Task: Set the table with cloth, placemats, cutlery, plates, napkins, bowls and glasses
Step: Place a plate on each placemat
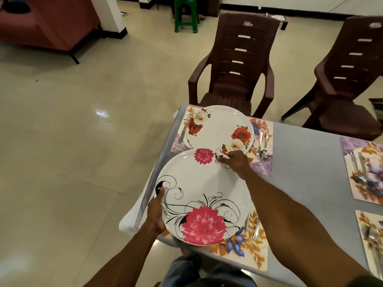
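Observation:
A white plate with pink flowers and black swirls [199, 189] is held over the near floral placemat [244, 251]. My left hand [156, 212] grips its left rim from below. My right hand [234, 161] pinches its far rim. A second white plate with red and white roses [221, 125] lies on the far placemat [262, 162], with a knife [185, 127] to its left and a fork and spoon [262, 145] to its right. Cutlery [251, 225] also lies on the near placemat, right of the held plate.
The table wears a grey cloth [300, 158]. Two more placemats with cutlery [364, 172] sit along the right side. Two brown plastic chairs [236, 65] stand at the far edge. Tiled floor spreads to the left, with a green stool [186, 14] far back.

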